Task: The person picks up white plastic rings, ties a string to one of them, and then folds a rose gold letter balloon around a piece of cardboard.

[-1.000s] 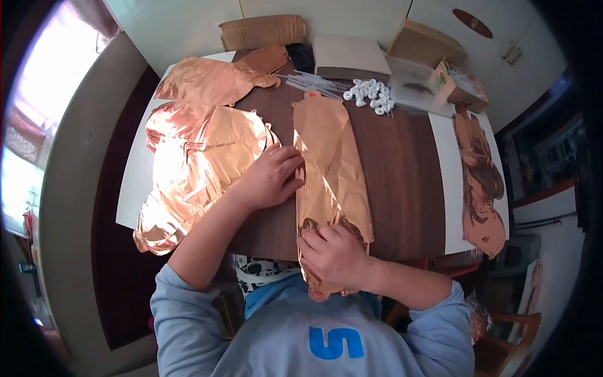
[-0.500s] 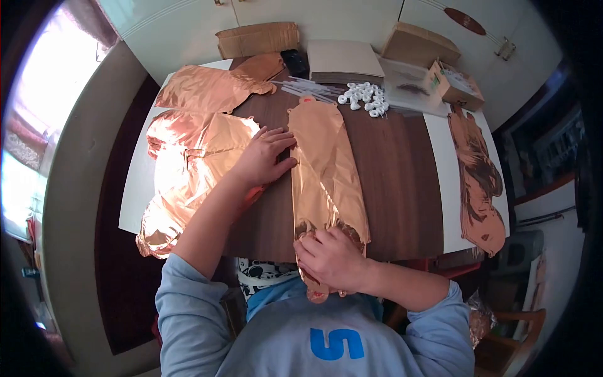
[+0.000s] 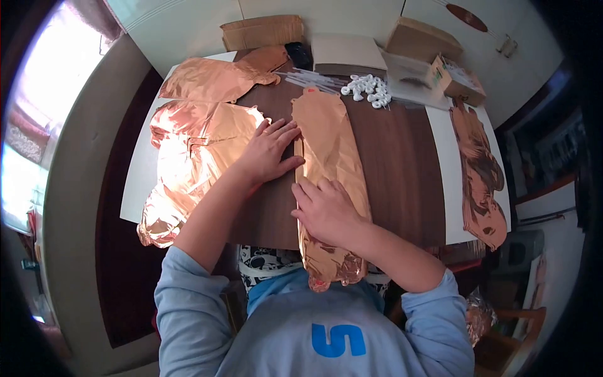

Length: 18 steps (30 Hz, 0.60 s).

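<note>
clock is centred on the bench (image 3: 402,169), 12 = far side. long folded copper-coloured foil piece (image 3: 336,135) lies on bench, running 12 to 6, red mark near each end; near end sticks out past the bench edge at 6, over the person's lap, foil there crumpled and shiny. left hand (image 3: 269,151) is palm down just on the 9 side of the foil piece, fingers stretched and a bit spread, thumb apart, fingertips at the foil's long edge. right hand (image 3: 330,212) lies on top of the foil piece towards 6, back of hand up, fingers bent over the surface; can't tell if they pinch the foil or only press on it. big crumpled shiny foil sheet (image 3: 201,151) at 9, partly behind left forearm; another foil sheet (image 3: 207,78) at 10, just beyond it. flat stack of copper foil (image 3: 480,173) at 3, on a white strip of the bench, its lower end over the edge. thin pale sticks (image 3: 308,78) at 12, just beside white ring-shaped pieces (image 3: 369,89) heaped at 1. grey-beige stack (image 3: 348,55) sits between 12 and 1, small carton (image 3: 461,85) at 2.
</note>
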Motion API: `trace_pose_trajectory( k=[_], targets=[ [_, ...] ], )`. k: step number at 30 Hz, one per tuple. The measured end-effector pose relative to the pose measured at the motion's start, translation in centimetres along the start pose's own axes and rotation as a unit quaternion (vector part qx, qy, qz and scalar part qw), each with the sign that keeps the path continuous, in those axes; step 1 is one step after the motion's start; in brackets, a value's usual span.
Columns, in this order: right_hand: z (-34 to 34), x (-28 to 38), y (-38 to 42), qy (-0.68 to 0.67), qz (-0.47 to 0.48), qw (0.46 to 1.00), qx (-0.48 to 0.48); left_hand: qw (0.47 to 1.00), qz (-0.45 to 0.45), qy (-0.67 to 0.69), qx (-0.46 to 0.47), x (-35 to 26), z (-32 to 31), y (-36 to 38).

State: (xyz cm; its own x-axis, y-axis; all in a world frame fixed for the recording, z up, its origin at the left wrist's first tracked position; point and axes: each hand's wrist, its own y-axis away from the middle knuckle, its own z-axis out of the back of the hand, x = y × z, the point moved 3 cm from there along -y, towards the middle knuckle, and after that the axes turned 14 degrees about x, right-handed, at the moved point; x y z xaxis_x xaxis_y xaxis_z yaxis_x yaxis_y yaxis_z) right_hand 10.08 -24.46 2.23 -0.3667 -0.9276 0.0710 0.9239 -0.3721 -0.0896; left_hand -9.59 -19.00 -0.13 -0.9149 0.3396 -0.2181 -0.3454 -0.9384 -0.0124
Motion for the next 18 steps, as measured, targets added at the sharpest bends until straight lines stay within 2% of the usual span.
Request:
trace_pose_trajectory(
  k=[2, 5, 8, 15, 18],
  targets=[
    [-0.4, 0.5, 0.0, 0.024, 0.001, 0.998, 0.056, 1.0, -0.003, -0.003, 0.002, 0.1, -0.1, 0.0],
    [-0.6, 2.5, 2.2, -0.008, 0.006, 0.997, 0.077, 1.0, -0.004, 0.013, 0.0, 0.1, 0.1, 0.1],
    [0.3, 4.8, 4.8, -0.011, 0.036, 0.996, 0.079, 1.0, 0.003, 0.022, 0.004, 0.2, 0.1, 0.0],
    [0.6, 5.8, 6.2, -0.007, 0.033, 0.997, 0.071, 0.999, 0.006, 0.041, 0.004, 0.1, 0.2, 0.0],
    [0.6, 5.7, 6.0, 0.007, 0.031, 0.997, 0.077, 0.995, 0.053, -0.039, -0.071, -2.3, 1.2, 1.4]
  ],
)
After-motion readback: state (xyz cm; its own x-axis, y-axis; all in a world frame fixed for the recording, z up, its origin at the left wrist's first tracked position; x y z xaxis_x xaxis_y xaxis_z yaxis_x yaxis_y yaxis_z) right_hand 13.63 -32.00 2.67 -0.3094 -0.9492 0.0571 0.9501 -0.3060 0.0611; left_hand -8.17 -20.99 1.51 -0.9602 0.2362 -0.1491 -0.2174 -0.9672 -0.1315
